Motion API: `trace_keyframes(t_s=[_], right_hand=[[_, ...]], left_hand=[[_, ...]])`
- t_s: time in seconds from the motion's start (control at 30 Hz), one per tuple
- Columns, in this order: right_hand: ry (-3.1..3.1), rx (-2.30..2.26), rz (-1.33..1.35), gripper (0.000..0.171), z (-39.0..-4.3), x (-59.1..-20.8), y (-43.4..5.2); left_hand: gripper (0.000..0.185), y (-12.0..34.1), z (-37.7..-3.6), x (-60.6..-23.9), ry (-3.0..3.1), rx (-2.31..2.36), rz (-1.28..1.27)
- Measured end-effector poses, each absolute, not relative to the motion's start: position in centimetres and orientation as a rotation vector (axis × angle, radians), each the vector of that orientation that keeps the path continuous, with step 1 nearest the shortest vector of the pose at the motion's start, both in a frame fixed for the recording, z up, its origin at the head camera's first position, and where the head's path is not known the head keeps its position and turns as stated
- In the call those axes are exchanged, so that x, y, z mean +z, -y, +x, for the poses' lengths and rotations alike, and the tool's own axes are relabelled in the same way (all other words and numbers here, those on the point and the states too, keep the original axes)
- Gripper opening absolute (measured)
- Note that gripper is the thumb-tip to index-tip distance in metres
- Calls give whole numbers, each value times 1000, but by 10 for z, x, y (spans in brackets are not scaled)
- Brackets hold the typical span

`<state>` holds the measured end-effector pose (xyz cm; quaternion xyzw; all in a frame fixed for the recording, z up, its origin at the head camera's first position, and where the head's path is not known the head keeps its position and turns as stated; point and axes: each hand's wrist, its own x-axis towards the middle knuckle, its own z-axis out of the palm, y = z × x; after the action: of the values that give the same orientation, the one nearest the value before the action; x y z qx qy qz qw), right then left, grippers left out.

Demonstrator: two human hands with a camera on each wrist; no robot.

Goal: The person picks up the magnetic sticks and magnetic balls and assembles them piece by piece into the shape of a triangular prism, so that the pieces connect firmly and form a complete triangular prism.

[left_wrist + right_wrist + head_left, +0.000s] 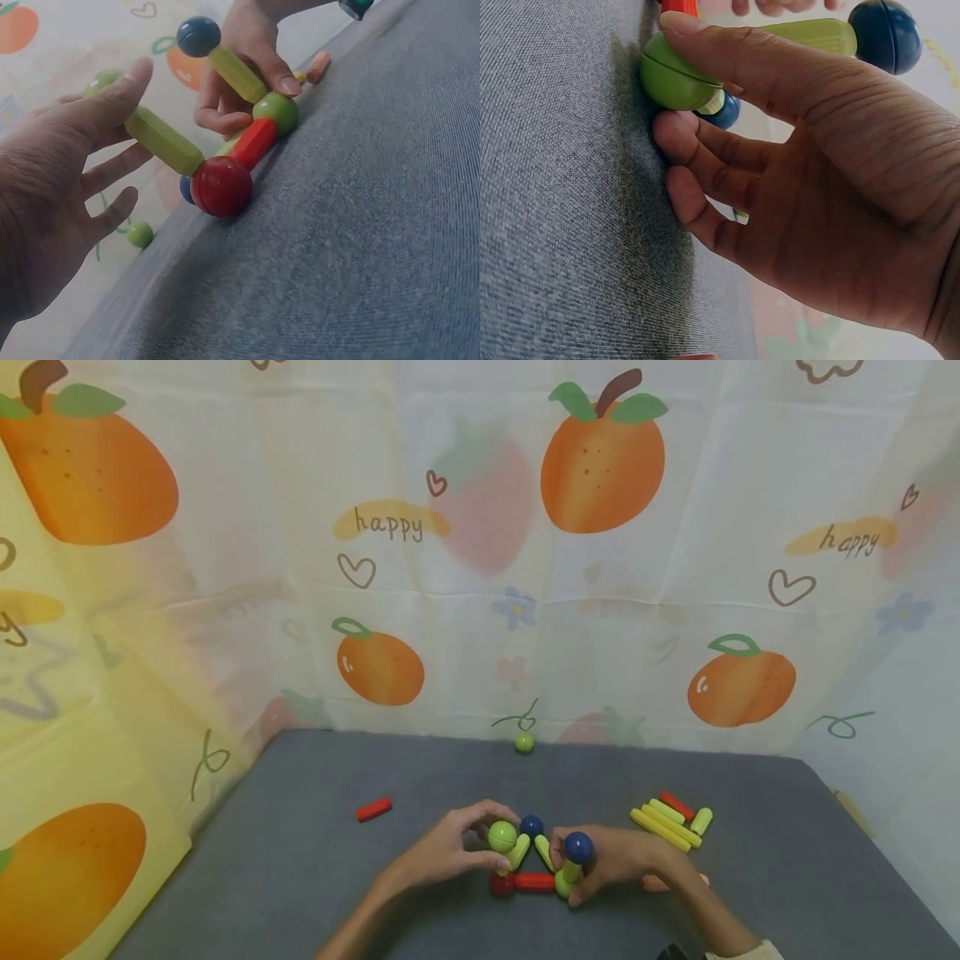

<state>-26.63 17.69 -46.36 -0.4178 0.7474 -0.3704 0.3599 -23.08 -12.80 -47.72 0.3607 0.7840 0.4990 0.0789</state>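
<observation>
A structure of ball-and-stick magnetic pieces stands on the grey cloth. Its base joins a red ball (221, 186), a red stick (535, 882), a green ball (276, 114) and a rear blue ball (531, 826) through two yellow-green sticks. From the red ball rises a yellow-green stick (166, 142), topped by an upper green ball (502, 837). My left hand (453, 843) holds that upper ball between thumb and fingers. My right hand (618, 856) grips the base's green ball, thumb in front. Above it, a yellow-green stick (237, 74) carries another blue ball (578, 847).
Yellow sticks (663, 827) lie grouped at the right with a red stick (677, 805). An orange-pink stick (319, 66) is beside the right forearm. One loose red stick (373, 810) lies left; a loose green ball (524, 742) sits by the printed curtain (465, 652).
</observation>
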Motion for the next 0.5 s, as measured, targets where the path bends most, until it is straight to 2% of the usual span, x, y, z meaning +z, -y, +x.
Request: trace_keyframes(t_s=[0.13, 0.2, 0.37, 0.5], right_hand=[[-1923, -926, -1123, 39, -267, -463, -179], [-1903, -924, -1135, 42, -267, -460, -181], [-1957, -920, -1015, 54, -262, -443, -196], [-2174, -812, -1001, 53, -260, -421, -217]], left_hand=[[66, 128, -233, -489, -2276, 1494, 973], [66, 129, -235, -499, -2274, 1457, 957], [49, 132, -239, -521, -2290, 1417, 1112], [34, 129, -240, -529, -2245, 1466, 1239]])
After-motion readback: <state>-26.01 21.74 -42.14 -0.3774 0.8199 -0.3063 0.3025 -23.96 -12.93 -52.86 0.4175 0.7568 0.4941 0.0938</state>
